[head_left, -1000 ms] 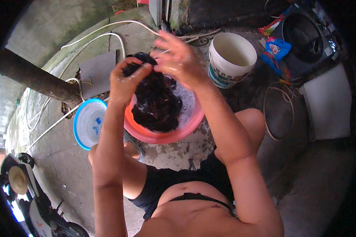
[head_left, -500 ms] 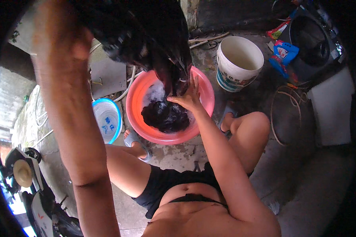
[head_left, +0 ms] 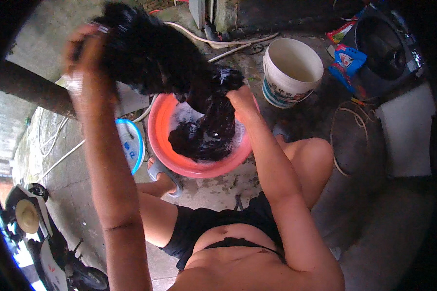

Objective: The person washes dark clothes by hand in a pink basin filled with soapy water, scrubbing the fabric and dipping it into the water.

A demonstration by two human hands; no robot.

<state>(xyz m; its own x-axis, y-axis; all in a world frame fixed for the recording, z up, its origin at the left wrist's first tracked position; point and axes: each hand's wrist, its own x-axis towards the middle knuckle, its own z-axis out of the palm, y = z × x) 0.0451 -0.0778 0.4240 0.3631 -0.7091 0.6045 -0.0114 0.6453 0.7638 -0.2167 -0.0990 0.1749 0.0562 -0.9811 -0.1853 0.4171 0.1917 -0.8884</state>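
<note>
A wet black garment (head_left: 179, 68) stretches from high up at the left down into a pink basin (head_left: 160, 131) of soapy water. My left hand (head_left: 85, 53) is raised and shut on the garment's upper end. My right hand (head_left: 240, 99) grips the garment lower down, just above the basin, with suds on the cloth around it. The rest of the dark cloth lies bunched in the foam inside the basin.
A white bucket (head_left: 291, 72) stands behind the basin to the right. A blue and white lid (head_left: 131, 145) lies left of the basin. Detergent packets (head_left: 347, 60), a dark washing machine tub (head_left: 383, 46), a hose (head_left: 213, 41) and a parked scooter (head_left: 43, 237) surround the concrete floor.
My left hand has swung the garment's upper end further up and left, pulling the cloth out of the basin. My right hand has risen from the water and closed on the cloth.
</note>
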